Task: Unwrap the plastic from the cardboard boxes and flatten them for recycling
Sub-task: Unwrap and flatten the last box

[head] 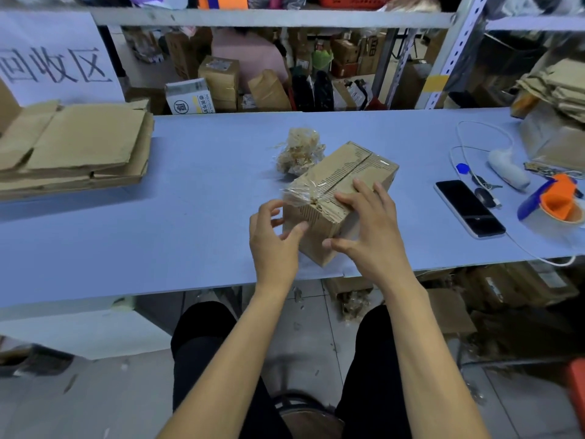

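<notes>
Peeling clear plastic from a small brown cardboard box (342,191), centre frame on the pale blue table (190,191).

Right hand (370,229) spread flat, steadying the lid; left hand (272,236) loose-fingered, gripping nothing, beside the crinkled loose film (299,193). Likely light, stiff box; slippery film, best pinched at that flap. Upper-left sign (53,64): "回收区".

Dim, bluish, perhaps edge-warped.

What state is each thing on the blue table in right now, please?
Brown cardboard box: assembled, flaps closed, clear plastic tape partly peeled.
Left hand: fingers curled near the tape.
Right hand: resting on the box.
Crumpled plastic wad: discarded behind the box.
Flattened cardboard stack: flat.
Black phone: screen dark.
</notes>
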